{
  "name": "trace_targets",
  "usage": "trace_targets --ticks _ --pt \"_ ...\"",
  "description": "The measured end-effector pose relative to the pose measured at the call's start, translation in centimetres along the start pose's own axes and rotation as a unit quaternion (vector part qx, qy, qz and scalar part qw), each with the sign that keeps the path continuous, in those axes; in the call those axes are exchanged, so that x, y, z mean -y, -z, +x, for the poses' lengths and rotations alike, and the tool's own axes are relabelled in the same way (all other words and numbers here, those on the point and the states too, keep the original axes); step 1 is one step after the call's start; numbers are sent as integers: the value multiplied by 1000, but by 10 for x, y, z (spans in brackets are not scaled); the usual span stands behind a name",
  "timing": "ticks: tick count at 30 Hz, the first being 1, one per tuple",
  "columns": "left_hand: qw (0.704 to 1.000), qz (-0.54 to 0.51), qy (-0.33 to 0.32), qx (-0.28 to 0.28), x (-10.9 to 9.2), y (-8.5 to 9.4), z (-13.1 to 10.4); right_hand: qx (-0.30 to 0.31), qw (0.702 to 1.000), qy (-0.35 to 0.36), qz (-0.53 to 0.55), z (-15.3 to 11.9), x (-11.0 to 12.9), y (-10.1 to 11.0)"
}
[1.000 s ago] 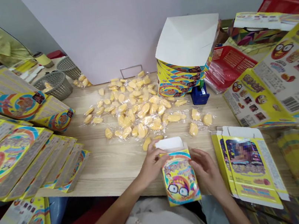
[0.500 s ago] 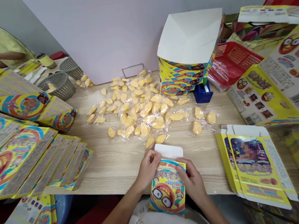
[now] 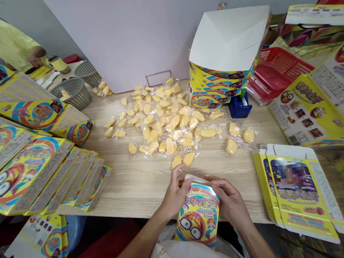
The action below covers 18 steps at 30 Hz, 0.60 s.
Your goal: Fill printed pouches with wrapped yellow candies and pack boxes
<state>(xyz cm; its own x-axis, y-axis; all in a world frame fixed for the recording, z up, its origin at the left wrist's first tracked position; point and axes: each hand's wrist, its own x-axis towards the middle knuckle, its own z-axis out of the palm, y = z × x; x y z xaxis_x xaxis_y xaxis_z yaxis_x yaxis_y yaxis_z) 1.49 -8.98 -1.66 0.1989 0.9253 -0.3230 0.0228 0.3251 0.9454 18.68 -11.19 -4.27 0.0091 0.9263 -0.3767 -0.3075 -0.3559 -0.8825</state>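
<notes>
A small printed cardboard box (image 3: 199, 215), yellow and blue with a cartoon face in glasses, is held upright at the table's front edge. My left hand (image 3: 177, 193) grips its upper left corner, thumb on the front. At the upper right, my right hand (image 3: 231, 200) has its fingers bent around the top edge. The white top flap shows only as a thin strip between both hands. Just beyond the box lie two wrapped yellow pieces (image 3: 189, 158), and behind them spreads a pile of similar pieces (image 3: 166, 117) in clear wrappers.
Filled-out boxes (image 3: 25, 168) are stacked at left. Flat boxes (image 3: 300, 187) lie at right, beside a nested stack of cartons (image 3: 217, 83) and a blue tape dispenser (image 3: 240, 106). A red basket (image 3: 285, 64) and grey baskets (image 3: 73, 94) stand farther back. A co-worker's hand (image 3: 35, 56) shows at far left.
The box's white flap, raised before, is now folded down toward the opening. My right hand has shifted up to the top edge. The whole view has moved slightly.
</notes>
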Motion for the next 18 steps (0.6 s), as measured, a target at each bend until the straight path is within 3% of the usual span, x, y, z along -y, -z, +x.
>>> trace_targets --ticks 4,11,13,18 --pt "999 25 0 34 -13 2 4 33 997 6 -71 -1 12 3" --pt "987 155 -31 0 -20 0 12 36 996 -46 -73 0 29 -7" --pt "985 167 -29 23 -23 2 10 42 995 -55 -65 1 28 -5" --pt "982 117 7 146 -28 13 -1 93 992 -55 -58 -2 19 12"
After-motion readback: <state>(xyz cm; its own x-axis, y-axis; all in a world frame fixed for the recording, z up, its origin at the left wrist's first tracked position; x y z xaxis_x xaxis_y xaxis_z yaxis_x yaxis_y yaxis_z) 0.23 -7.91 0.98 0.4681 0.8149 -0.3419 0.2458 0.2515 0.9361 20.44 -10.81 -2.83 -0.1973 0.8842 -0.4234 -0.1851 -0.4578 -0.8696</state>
